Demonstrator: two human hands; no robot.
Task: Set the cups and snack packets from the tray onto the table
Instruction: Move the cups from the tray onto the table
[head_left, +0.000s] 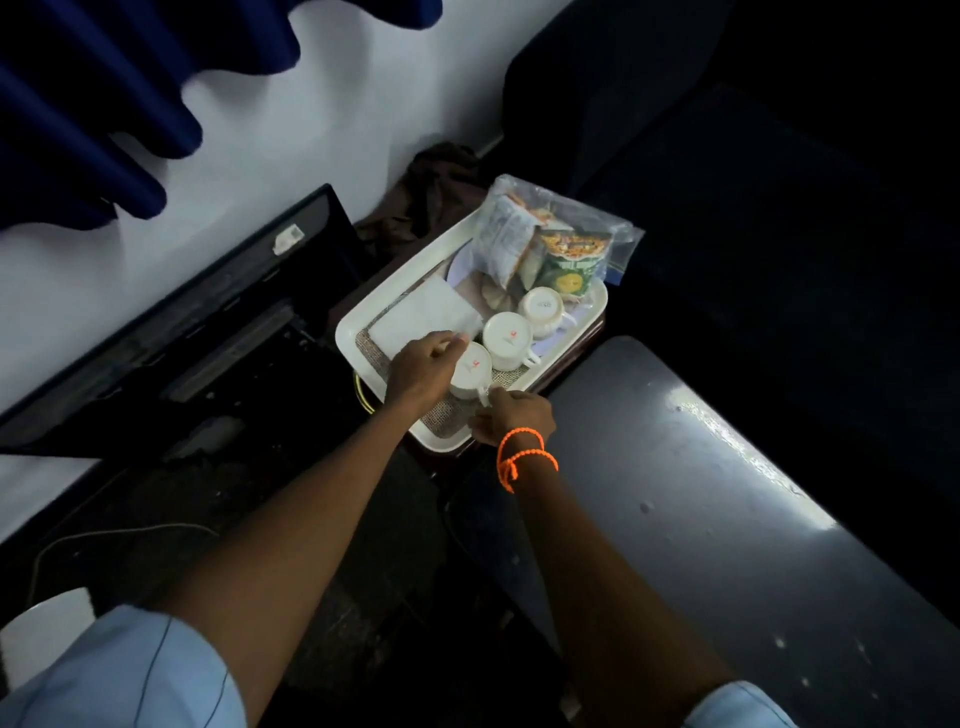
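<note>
A cream tray (349, 323) holds three white cups turned upside down in a row. My left hand (422, 367) rests on the left side of the nearest cup (472, 370). My right hand (514, 415), with an orange bracelet on the wrist, pinches that cup's handle at the tray's near edge. The middle cup (508, 340) and the far cup (542, 309) stand untouched. Behind them a clear bag of snack packets (550, 243) leans at the tray's far end. A white folded napkin (422, 316) lies on the tray's left part.
The grey table top (727, 499) stretches to the right of the tray. A dark seat (727, 182) fills the upper right. A black laptop (171, 332) stands open on the left against the white wall, under a blue curtain (93, 104). A brown cloth (431, 192) lies behind the tray.
</note>
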